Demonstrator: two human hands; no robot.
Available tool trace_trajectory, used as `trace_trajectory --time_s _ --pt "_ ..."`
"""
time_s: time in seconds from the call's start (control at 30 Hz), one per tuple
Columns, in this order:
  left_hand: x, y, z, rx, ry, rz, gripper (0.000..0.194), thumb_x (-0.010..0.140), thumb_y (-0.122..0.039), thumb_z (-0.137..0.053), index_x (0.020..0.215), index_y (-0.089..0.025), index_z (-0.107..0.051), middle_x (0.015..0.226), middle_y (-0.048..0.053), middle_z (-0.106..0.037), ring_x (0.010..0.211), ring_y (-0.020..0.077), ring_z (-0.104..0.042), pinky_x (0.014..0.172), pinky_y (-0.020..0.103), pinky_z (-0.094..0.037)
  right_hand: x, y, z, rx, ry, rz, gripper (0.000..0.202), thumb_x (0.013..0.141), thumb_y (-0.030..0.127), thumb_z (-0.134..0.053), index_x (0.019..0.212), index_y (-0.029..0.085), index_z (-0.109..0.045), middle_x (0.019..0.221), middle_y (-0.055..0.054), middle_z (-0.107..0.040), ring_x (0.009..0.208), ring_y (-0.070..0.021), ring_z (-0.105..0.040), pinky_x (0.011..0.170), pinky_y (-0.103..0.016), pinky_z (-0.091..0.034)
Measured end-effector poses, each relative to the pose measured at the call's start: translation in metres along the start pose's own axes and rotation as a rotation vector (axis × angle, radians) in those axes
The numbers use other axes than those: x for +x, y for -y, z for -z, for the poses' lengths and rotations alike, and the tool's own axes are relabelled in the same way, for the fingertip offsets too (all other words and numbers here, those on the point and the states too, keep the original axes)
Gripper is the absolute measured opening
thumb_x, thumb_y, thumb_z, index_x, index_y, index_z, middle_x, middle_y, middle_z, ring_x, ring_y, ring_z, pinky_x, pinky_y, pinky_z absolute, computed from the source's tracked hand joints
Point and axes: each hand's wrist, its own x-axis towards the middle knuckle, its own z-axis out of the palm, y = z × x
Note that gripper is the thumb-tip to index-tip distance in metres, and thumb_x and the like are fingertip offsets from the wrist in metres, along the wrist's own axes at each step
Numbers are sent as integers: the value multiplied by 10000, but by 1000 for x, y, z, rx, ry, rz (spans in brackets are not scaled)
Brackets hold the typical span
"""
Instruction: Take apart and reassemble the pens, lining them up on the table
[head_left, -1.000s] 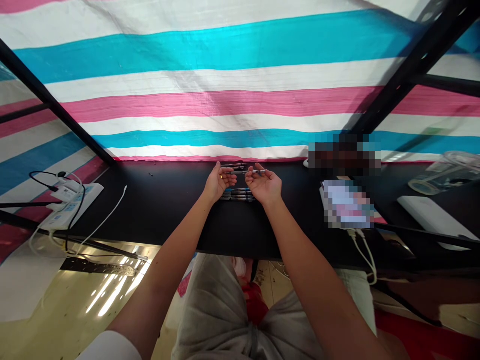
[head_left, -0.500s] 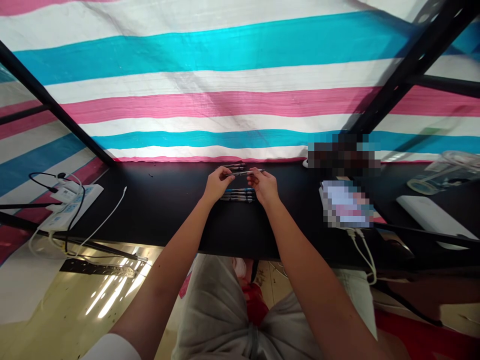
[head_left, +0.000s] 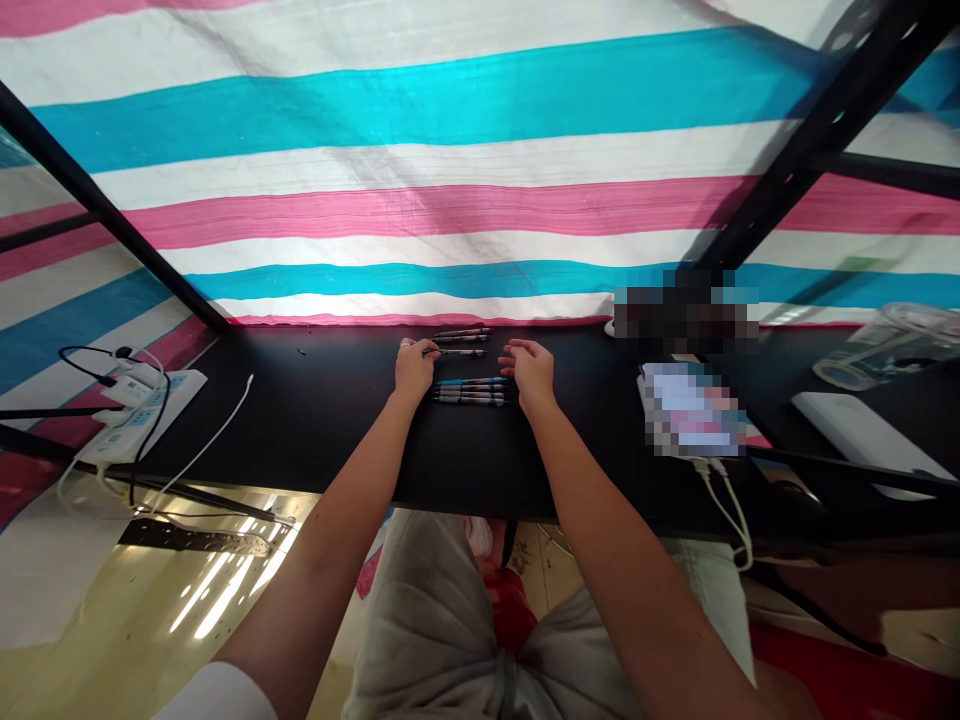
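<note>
Nearest the body, a row of pens [head_left: 470, 391] is laid crosswise on the black tabletop [head_left: 322, 420]. Just beyond it, the single pen [head_left: 463, 352] is seen between the hands, its long axis running left to right. Its left end is met by the curled fingers of the left hand [head_left: 413, 368], the nearer one; whether it is gripped or only touched cannot be told. The right hand [head_left: 531, 374] is held half open, apart from the pen's right end, nothing seen in it. Farther back, more pens [head_left: 463, 334] are set.
</note>
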Motion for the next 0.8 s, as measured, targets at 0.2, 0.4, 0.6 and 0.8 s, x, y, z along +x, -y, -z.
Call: trace_trajectory --time_s 0.2,0.4,0.6,0.8 --pt "5 0 -2 116 13 103 167 881 -285 -629 991 -277 -755 1104 98 -530 899 240 -585 843 367 -444 -2 0 -1 -49 18 14 142 780 74 -543 827 158 -647 790 -21 -678 579 -110 -638 431 -183 -450" --pt "12 0 -4 174 45 93 179 893 -317 -617 1006 -299 -754 1063 99 -569 887 263 -600 817 374 -432 -4 1 -1 -77 50 29 140 763 79 -554 819 158 -654 768 -22 -679 568 -109 -629 432 -182 -436" --pt "16 -2 -10 203 70 54 178 905 -320 -602 1012 -283 -739 1037 106 -638 986 304 -608 860 392 -420 -2 -4 0 -179 67 46 150 756 121 -542 827 167 -666 773 -18 -682 595 -113 -624 465 -194 -447" --pt "14 -2 -11 257 26 36 195 915 -285 -571 1083 -273 -670 1076 112 -679 1001 308 -628 832 387 -439 4 -15 4 -377 132 177 161 746 154 -551 798 192 -698 746 -11 -698 691 -151 -636 666 -272 -509"
